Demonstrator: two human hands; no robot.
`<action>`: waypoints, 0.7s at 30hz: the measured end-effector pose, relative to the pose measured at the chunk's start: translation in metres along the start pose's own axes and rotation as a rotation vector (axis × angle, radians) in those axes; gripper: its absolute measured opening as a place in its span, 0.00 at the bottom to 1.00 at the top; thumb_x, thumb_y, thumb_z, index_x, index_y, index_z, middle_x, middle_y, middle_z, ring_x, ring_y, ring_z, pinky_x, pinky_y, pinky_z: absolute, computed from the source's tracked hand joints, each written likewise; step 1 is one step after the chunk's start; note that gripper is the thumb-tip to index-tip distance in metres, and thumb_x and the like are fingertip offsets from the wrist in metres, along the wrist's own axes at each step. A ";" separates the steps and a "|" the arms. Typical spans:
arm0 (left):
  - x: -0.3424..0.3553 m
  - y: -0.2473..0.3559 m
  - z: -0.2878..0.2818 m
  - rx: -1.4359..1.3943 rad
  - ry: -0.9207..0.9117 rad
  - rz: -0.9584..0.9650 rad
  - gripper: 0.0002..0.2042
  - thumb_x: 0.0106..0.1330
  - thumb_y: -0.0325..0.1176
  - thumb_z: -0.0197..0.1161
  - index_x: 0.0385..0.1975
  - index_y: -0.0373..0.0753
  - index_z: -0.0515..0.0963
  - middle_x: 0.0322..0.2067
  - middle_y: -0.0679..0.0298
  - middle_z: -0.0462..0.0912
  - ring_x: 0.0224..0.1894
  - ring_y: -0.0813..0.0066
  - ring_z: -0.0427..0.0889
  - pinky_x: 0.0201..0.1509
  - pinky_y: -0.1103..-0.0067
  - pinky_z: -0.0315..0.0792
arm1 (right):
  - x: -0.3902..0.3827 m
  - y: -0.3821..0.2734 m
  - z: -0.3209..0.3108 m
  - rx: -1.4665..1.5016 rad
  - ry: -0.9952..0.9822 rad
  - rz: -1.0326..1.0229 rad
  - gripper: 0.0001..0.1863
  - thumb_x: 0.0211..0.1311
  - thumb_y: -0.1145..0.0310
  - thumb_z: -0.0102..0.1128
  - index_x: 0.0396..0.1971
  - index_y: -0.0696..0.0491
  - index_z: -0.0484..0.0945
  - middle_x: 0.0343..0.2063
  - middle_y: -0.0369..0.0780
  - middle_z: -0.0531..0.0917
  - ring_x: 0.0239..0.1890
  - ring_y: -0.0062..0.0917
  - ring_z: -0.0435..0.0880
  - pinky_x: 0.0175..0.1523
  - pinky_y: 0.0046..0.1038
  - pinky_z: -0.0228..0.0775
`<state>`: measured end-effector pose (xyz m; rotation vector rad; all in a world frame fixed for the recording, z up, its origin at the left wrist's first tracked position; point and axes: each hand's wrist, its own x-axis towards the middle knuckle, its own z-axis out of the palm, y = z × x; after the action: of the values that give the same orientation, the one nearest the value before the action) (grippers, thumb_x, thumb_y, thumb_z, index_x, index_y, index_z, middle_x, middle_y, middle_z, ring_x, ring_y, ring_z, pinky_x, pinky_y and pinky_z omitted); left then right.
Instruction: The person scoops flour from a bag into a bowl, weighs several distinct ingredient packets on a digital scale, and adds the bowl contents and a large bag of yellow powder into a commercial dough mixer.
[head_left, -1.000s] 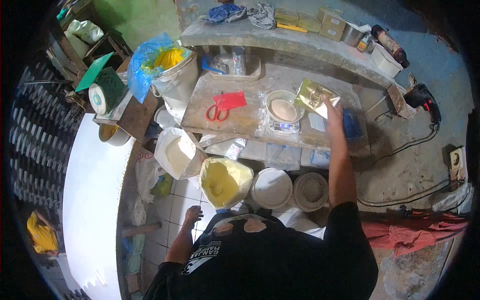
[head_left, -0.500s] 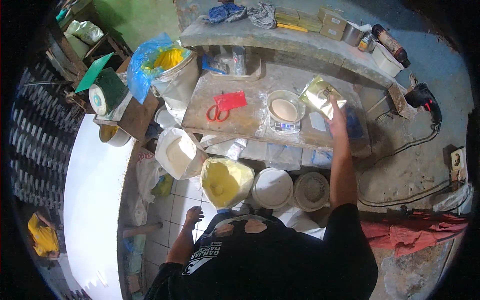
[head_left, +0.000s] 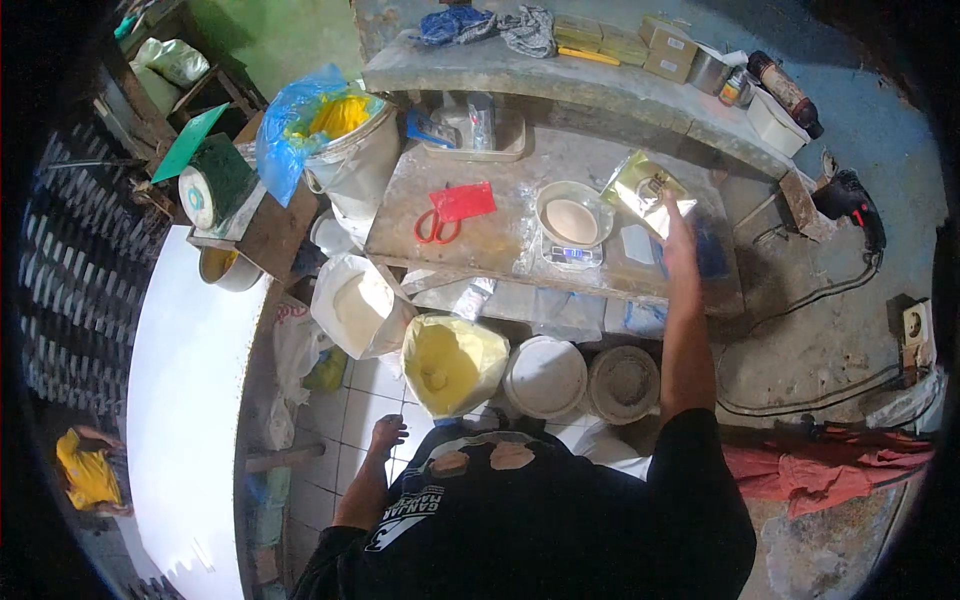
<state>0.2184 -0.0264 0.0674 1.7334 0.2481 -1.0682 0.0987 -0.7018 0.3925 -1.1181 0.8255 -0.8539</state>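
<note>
My right hand (head_left: 679,235) grips the near end of a gold foil packet (head_left: 640,188), held tilted just right of a clear bowl (head_left: 548,203). Pale powder (head_left: 572,222) lies in the bowl, which stands on a small digital scale (head_left: 572,257) with a lit display. My left hand (head_left: 388,432) hangs low over the tiled floor with nothing in it, fingers loosely bent and slightly apart. Nearest to it is an open sack of yellow powder (head_left: 480,350). On the worktable (head_left: 400,225), red-handled scissors (head_left: 437,227) lie by a red packet (head_left: 463,202).
A bucket (head_left: 360,150) with a blue bag of yellow stuff stands at the table's left. Below the table are a white sack (head_left: 335,310) and two round lids (head_left: 545,377). A dial scale (head_left: 205,190) sits at left; a power drill (head_left: 850,210) lies right. Far left is another person (head_left: 90,470).
My right hand and the packet stay almost in place beside the bowl. My left hand hangs as before. The person in yellow at the far left has shifted slightly.
</note>
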 end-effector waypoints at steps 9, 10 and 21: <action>-0.008 0.004 0.005 0.002 -0.012 0.026 0.23 0.66 0.45 0.59 0.52 0.33 0.71 0.37 0.57 0.81 0.33 0.69 0.82 0.31 0.75 0.76 | -0.017 0.001 0.028 -0.563 0.049 -0.372 0.39 0.52 0.54 0.71 0.58 0.62 0.66 0.51 0.49 0.76 0.52 0.34 0.76 0.57 0.30 0.66; -0.004 0.005 0.004 0.004 -0.014 0.034 0.23 0.66 0.45 0.59 0.52 0.33 0.71 0.37 0.57 0.81 0.33 0.69 0.82 0.31 0.75 0.76 | -0.010 0.004 0.027 -0.603 0.074 -0.375 0.38 0.52 0.54 0.71 0.58 0.62 0.67 0.51 0.48 0.76 0.52 0.33 0.76 0.56 0.30 0.66; -0.003 -0.002 0.002 -0.026 -0.034 0.012 0.21 0.67 0.45 0.58 0.50 0.34 0.72 0.36 0.56 0.81 0.30 0.70 0.82 0.29 0.77 0.76 | 0.027 0.023 0.009 -0.493 0.124 -0.372 0.35 0.53 0.57 0.70 0.57 0.60 0.68 0.50 0.45 0.78 0.49 0.30 0.78 0.53 0.30 0.69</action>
<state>0.2145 -0.0268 0.0682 1.6897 0.2287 -1.0804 0.1223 -0.7169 0.3687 -1.7020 0.9771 -1.0655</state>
